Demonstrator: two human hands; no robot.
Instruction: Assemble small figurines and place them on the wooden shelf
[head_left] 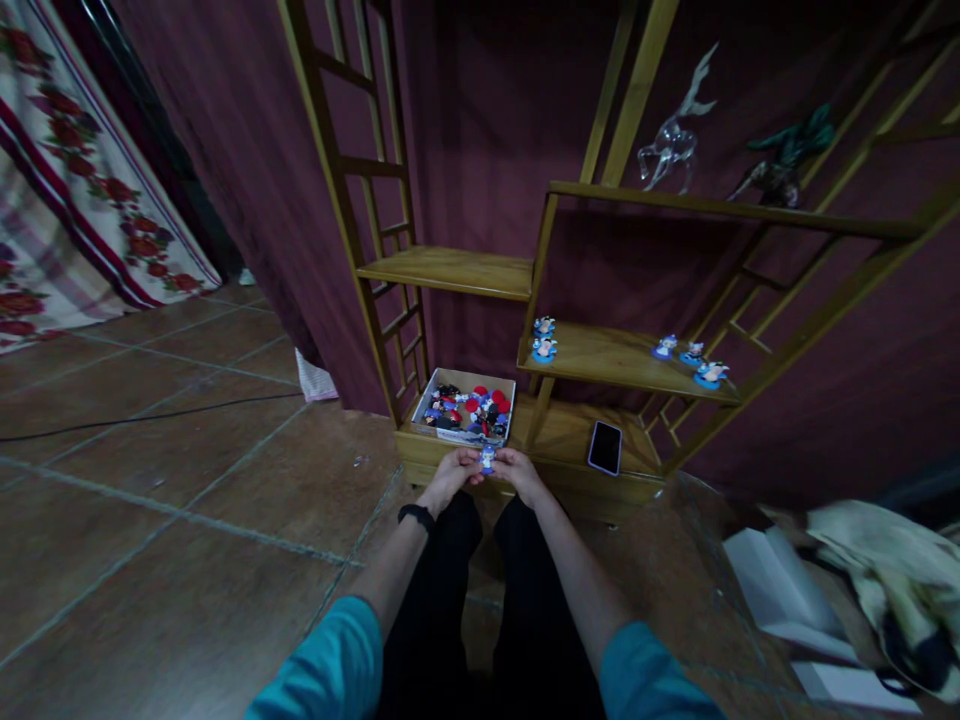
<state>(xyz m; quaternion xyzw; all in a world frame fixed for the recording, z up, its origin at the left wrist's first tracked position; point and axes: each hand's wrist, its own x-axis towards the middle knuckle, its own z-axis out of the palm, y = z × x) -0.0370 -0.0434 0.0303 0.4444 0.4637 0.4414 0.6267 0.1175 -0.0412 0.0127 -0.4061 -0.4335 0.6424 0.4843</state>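
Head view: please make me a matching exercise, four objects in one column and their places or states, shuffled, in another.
1. small purple-and-white figurine
2. open white cardboard box
3. clear, glass-like deer figure
4. black phone with a pale purple edge

A. toward the right end of the bottom wooden board
B. on the upper wooden shelf
C. between the left hand and right hand
D. filled with small multicoloured pieces

Pairs: 1-C, 2-D, 3-B, 4-A

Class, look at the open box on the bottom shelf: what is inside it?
The box holds a jumble of small pieces in red, black, white and purple, including several round red ones. Whatever lies beneath the top layer is covered.
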